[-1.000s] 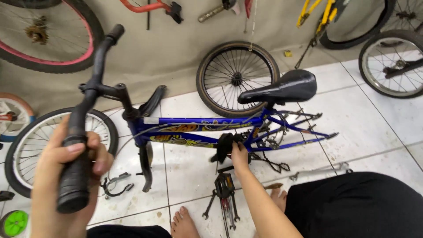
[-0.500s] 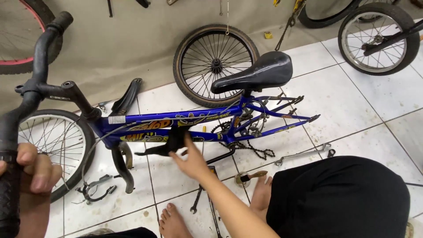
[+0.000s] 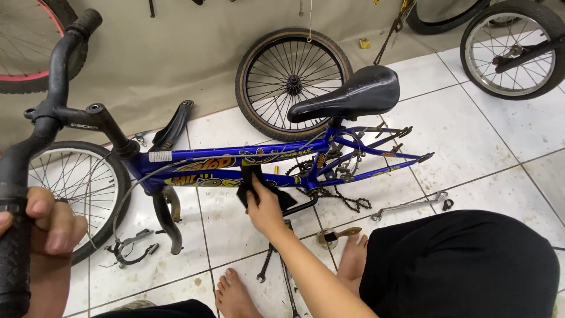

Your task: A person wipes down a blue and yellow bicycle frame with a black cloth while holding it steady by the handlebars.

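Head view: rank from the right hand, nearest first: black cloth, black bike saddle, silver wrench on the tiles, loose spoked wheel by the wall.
1. Black cloth, in the right hand, pressed to the blue bike frame.
2. Black bike saddle, up and to the right.
3. Silver wrench, right, on the white tiles; close to the saddle's range, a narrow call.
4. Loose spoked wheel, against the wall behind the saddle.

The left hand (image 3: 41,235) and handlebar grip (image 3: 15,259) run off the frame's lower-left edge.
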